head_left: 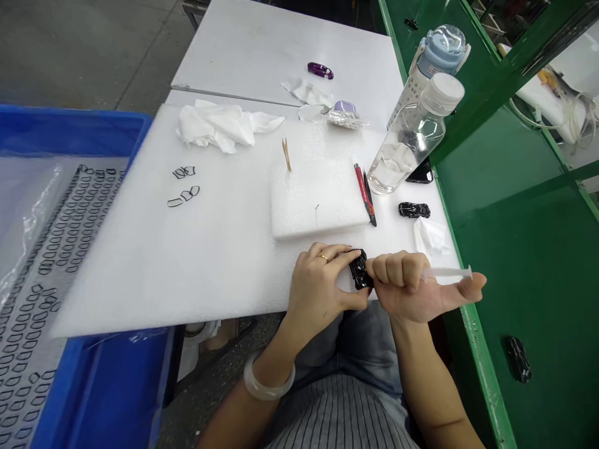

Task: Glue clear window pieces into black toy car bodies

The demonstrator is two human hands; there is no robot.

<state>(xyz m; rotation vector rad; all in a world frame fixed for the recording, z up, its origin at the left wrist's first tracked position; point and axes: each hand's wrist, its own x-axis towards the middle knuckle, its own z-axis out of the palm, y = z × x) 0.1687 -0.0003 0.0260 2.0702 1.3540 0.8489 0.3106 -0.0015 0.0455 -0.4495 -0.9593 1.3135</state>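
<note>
The left hand [316,287] grips a glossy black car-shaped piece [359,269] at the near edge of the white tabletop [224,262]; the right hand [407,287] is closed around a translucent white plastic syringe [447,272], thumb at the plunger's end. A clear white-capped bottle [397,156] is partly filled with clear liquid. A blue plastic bin [116,380] holds rows of small black loop-shaped pieces [70,218] and runs out of view at left. Fingers hide the syringe's barrel and tip; its contents cannot be made out. The bottle partly covers a black phone [423,173] and a dotted, blue-lidded cup [412,88].
</note>
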